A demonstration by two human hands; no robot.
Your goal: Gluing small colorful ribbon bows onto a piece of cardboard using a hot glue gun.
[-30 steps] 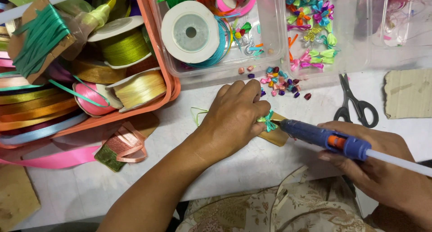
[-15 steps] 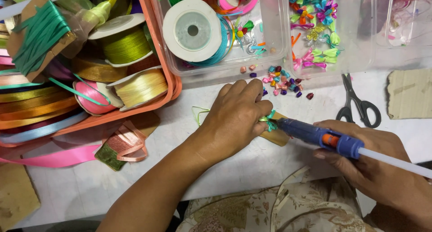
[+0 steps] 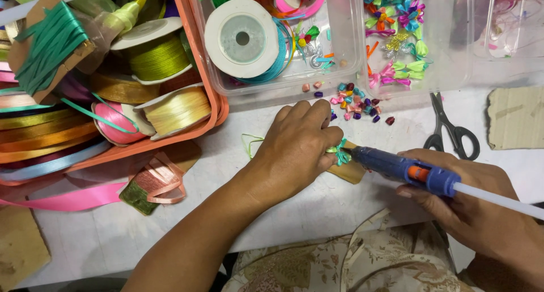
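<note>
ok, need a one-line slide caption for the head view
Left hand pins a small green ribbon bow on a cardboard piece while right hand aims a blue glue gun.

The left hand [image 3: 297,150] covers most of the small ribbon bow [image 3: 341,153] and the cardboard piece [image 3: 351,170] beneath it. The glue stick [image 3: 498,198] runs off the right edge. The orange basket [image 3: 212,99] is cut off at the top.

Not much packaging here, and no signs or screens at all. There's an orange plastic bin [image 3: 218,108] on the left stuffed with ribbon spools, then two clear plastic boxes along the top: one [image 3: 351,65] holding the big white spool with a grey round label [image 3: 242,38], and one [image 3: 462,71] with little ribbon bows. A card wrapped in green ribbon [image 3: 42,40] sits top left.
</note>
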